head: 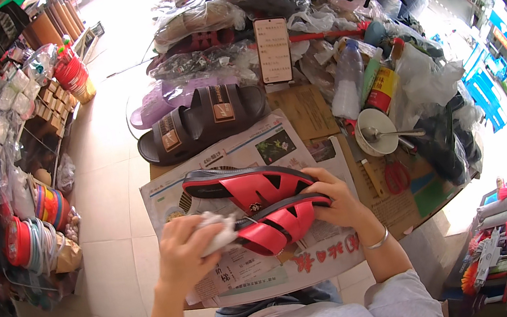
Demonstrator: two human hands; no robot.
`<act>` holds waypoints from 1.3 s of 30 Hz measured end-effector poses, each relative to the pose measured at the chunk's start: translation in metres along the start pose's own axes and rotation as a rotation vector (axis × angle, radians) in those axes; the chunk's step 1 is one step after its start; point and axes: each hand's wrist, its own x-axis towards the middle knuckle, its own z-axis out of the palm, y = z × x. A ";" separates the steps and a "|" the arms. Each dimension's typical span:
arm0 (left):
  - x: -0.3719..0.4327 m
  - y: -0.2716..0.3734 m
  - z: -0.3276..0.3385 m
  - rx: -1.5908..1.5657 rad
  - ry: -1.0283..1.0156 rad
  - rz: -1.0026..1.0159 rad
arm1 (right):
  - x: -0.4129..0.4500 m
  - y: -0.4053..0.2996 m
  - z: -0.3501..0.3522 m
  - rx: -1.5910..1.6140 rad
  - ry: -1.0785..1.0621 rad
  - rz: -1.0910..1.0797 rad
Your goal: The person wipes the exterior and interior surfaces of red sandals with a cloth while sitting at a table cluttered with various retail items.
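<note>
A pair of red strappy sandals with black soles lies over spread newspaper (320, 267). The far sandal (253, 188) carries a small dark ornament on its strap; the near sandal (288, 222) is tilted on its side against it. At their right ends, my right hand (334, 195) grips the pair, its fingers partly hidden behind the soles. My left hand (186, 249) pinches a crumpled white wad (219, 231), a cloth or tissue, against the left end of the near sandal.
Beyond the newspaper sit brown slide sandals (208, 121) and a propped phone (274, 50) showing text. To the right are a white bowl (371, 149) with a spoon, a plastic bottle (348, 79), red-handled scissors (397, 180) and a wooden-handled tool (372, 177). Bagged shoes (229, 3) are piled behind.
</note>
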 end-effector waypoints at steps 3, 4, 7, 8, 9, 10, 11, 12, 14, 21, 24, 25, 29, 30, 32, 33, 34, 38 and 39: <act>-0.018 -0.016 -0.009 -0.190 0.015 -0.208 | 0.002 0.000 0.002 0.004 0.018 0.008; -0.019 -0.014 -0.013 -0.243 -0.006 -0.238 | 0.002 0.000 0.002 0.006 0.023 0.005; -0.011 -0.017 -0.024 -0.227 0.030 -0.203 | 0.000 0.000 0.002 -0.012 0.014 0.027; -0.005 -0.014 -0.027 -0.216 0.091 -0.222 | 0.000 0.001 0.001 -0.016 0.013 0.027; 0.008 -0.006 -0.025 -0.220 0.091 -0.225 | -0.001 0.003 0.001 -0.009 0.014 0.020; 0.024 0.007 -0.020 -0.230 0.141 -0.113 | -0.001 0.004 0.000 -0.004 0.014 0.011; 0.039 0.020 -0.014 -0.236 0.196 0.001 | -0.001 0.003 -0.001 -0.010 0.007 0.007; 0.050 0.032 -0.009 -0.237 0.114 0.044 | 0.000 0.002 -0.001 -0.018 0.003 0.005; 0.065 0.050 0.012 -0.252 -0.020 0.116 | 0.002 0.001 -0.002 -0.038 -0.007 -0.002; 0.037 0.038 0.014 -0.272 -0.101 0.109 | -0.003 0.003 -0.001 -0.027 0.007 -0.005; 0.003 0.009 0.000 -0.085 -0.004 0.025 | 0.000 -0.001 0.001 -0.018 0.010 -0.014; -0.008 -0.001 -0.004 -0.092 0.021 -0.059 | 0.000 -0.003 0.002 -0.020 0.009 0.003; -0.022 -0.022 -0.024 -0.006 0.012 -0.241 | 0.001 -0.004 0.001 -0.018 0.014 -0.005; -0.018 -0.018 -0.026 -0.033 0.103 -0.244 | 0.000 -0.002 0.001 -0.015 0.014 -0.005; 0.002 0.004 -0.027 -0.122 0.247 -0.176 | -0.002 0.001 0.000 -0.015 0.005 0.005; 0.011 0.014 -0.021 -0.113 0.276 -0.094 | -0.002 0.000 0.000 -0.013 0.011 0.005; 0.016 0.023 -0.011 -0.111 0.238 -0.057 | 0.000 -0.001 0.000 -0.016 0.016 0.003; 0.017 0.027 0.014 -0.137 0.095 0.020 | 0.001 -0.002 0.000 -0.036 -0.001 0.011; 0.013 0.022 0.017 -0.144 0.098 0.020 | 0.000 -0.001 0.000 -0.049 0.002 0.007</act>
